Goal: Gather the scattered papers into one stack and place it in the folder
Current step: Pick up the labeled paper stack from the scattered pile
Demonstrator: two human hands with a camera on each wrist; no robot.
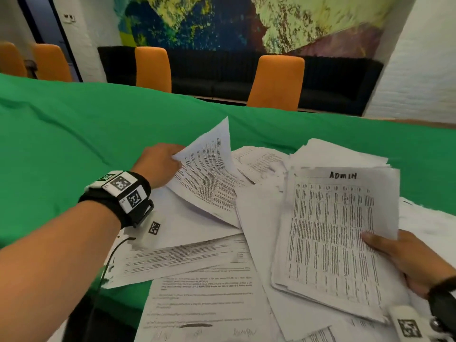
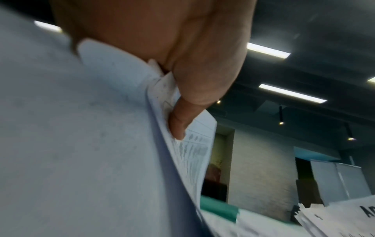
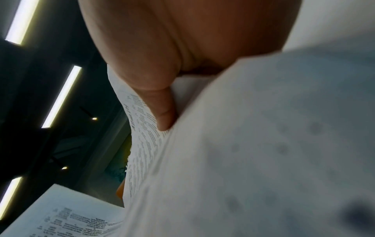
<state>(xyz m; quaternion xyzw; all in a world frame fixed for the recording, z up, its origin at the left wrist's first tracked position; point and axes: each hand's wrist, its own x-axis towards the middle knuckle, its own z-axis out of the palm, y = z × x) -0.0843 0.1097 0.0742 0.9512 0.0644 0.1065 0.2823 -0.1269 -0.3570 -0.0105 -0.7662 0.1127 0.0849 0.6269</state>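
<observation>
My left hand fingers pinch a sheet, my right hand grips the stack; loose papers remain at the table's near edge, no folder visible.

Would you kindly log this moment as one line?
left hand: lifting printed sheet | right hand: holding ADMIN stack | loose papers: on table | folder: unseen

Green-clothed table, scattered printed papers overlapping across its near side
</observation>
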